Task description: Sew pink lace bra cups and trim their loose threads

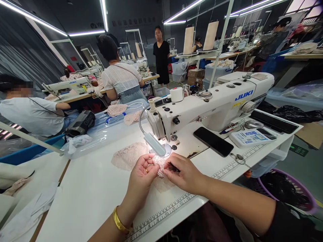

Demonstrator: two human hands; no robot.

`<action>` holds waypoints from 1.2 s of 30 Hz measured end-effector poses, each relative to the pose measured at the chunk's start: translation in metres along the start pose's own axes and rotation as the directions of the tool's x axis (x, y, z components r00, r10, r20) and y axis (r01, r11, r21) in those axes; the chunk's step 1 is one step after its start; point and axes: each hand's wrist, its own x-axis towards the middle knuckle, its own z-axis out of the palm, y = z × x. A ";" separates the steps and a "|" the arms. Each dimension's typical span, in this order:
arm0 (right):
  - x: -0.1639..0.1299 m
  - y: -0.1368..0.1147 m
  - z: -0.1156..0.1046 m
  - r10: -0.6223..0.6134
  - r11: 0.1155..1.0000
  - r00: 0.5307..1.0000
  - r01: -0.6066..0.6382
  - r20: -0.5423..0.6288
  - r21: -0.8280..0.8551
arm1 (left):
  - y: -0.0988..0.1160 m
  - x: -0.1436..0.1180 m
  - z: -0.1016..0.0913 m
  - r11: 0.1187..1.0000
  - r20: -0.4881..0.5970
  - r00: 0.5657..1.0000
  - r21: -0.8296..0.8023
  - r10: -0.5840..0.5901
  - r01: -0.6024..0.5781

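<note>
The left hand (pixel 141 173) and right hand (pixel 186 173) pinch the lace (pixel 159 162) between their fingers, over the worktop (pixel 96 188) near the lamp (pixel 154 144). The step looks like adjusting it by hand; the next move calls for a light grip.

There are two foreground hands (pixel 143 172) (pixel 186 173), one bracelet (pixel 118 220), one ring (pixel 146 170), one purple basket (pixel 313 202)

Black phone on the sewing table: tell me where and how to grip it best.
Probably by both long edges, around the middle, reaching in from above on the wearer's side: the black phone lies flat and slim, and the white sewing machine stands just beyond it.
</note>
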 end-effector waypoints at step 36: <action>0.007 -0.006 -0.008 0.233 0.954 0.972 -0.235 0.034 0.187 | 0.004 -0.004 0.003 0.998 0.011 1.000 -0.064 0.013 -0.012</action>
